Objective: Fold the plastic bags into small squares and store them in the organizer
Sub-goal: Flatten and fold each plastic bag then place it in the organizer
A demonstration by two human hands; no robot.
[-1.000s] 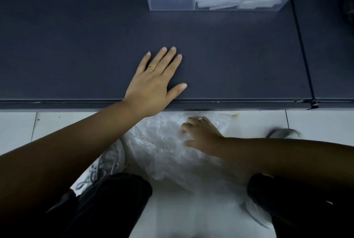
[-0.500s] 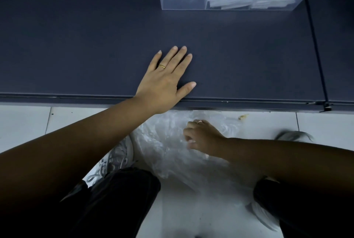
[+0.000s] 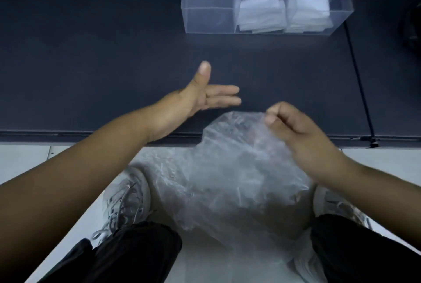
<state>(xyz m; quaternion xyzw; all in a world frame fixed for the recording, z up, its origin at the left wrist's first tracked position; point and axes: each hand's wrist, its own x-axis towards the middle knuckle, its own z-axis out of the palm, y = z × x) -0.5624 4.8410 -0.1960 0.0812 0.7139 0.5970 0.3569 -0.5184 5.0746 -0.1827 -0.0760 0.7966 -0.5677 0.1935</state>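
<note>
My right hand (image 3: 293, 130) pinches the top edge of a crumpled clear plastic bag (image 3: 237, 168) and holds it up over the front edge of the dark table (image 3: 114, 55). More clear plastic lies bunched on the floor between my feet. My left hand (image 3: 205, 96) hovers above the table to the left of the bag, palm turned sideways, thumb up, fingers straight. At the back stands a clear organizer (image 3: 209, 18) with three compartments. Its left one holds nothing; the middle and right ones hold folded white bags (image 3: 262, 14).
The table's front edge (image 3: 68, 133) runs across the view above a white tiled floor (image 3: 22, 159). My white sneakers (image 3: 127, 200) and dark trouser legs flank the plastic. A seam (image 3: 357, 66) divides the tabletop on the right.
My right hand lifted a bag from the floor pile up to table height. My left hand rose off the tabletop and turned sideways. The camera tilted, showing more of the organizer.
</note>
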